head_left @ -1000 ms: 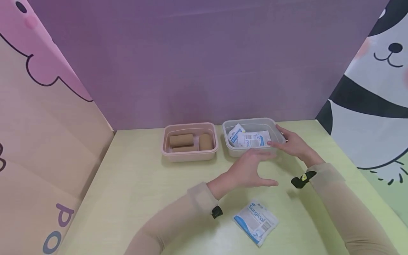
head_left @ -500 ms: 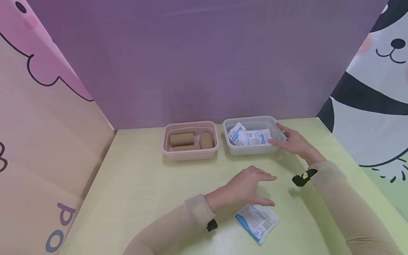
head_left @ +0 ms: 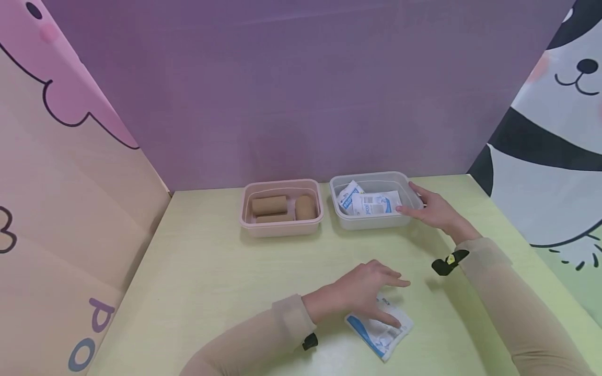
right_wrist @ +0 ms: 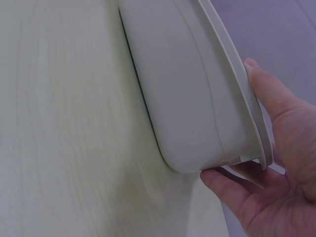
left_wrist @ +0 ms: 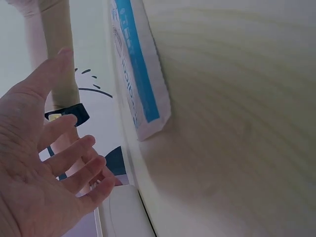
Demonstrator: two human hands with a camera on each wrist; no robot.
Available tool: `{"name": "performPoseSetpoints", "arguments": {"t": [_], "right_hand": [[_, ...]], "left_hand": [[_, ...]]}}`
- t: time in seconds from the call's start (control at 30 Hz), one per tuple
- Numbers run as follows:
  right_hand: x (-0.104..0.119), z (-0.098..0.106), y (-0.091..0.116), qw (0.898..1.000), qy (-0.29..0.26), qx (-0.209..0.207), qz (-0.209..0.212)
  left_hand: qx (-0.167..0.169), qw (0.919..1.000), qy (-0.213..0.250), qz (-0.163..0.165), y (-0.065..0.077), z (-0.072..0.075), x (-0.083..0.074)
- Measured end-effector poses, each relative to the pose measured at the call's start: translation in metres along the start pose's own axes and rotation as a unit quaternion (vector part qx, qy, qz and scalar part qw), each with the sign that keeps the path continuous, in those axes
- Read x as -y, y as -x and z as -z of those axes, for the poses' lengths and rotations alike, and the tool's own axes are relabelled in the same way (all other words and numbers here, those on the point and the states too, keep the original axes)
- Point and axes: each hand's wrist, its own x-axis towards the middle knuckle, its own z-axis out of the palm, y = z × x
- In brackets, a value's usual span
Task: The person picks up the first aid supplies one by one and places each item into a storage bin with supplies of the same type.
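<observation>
A white and blue packet marked "Surgical" (head_left: pixel 376 334) lies flat on the table, partly covered in the head view by my left hand (head_left: pixel 359 292). That hand hovers just over the packet, thumb and fingers spread apart, holding nothing. In the left wrist view a gap shows between the fingers and the packet (left_wrist: pixel 136 64). My right hand (head_left: pixel 435 211) grips the right end of the grey plastic box (head_left: pixel 371 223). Its thumb lies on the box's rim and its fingers press the outer wall, as the right wrist view shows. Several similar packets (head_left: pixel 376 202) lie inside this box.
Left of the grey box stands a pink plastic box (head_left: pixel 282 230) with several brown rolls (head_left: pixel 269 205) in it. A purple wall (head_left: pixel 291 94) rises behind both boxes. Printed panels flank the pale yellow table (head_left: pixel 202 277).
My left hand has drawn back from beside the grey box and come down over the packet lying on the table. My right hand keeps its grip on the box.
</observation>
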Motion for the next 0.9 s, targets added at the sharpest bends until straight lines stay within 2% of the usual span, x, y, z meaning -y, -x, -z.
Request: {"name": "performPoseSetpoints", "arguments": {"t": [0.1,0.37,0.67,0.9], "right_hand": [[0.0,0.0,0.0,1.0,-0.002,0.0,0.003],[0.002,0.0,0.002,1.0,-0.008,-0.001,0.006],[0.003,0.0,0.003,1.0,0.002,0.003,-0.002],[0.003,0.0,0.002,1.0,0.001,0.004,-0.006]], "left_hand": [[0.022,0.9997,-0.012,0.005,0.001,-0.003,-0.001],[0.038,0.9991,-0.018,0.006,0.003,-0.008,-0.004],[0.106,0.9941,-0.021,0.009,0.003,-0.012,-0.005],[0.115,0.9924,-0.045,0.002,0.007,-0.012,-0.008]]}}
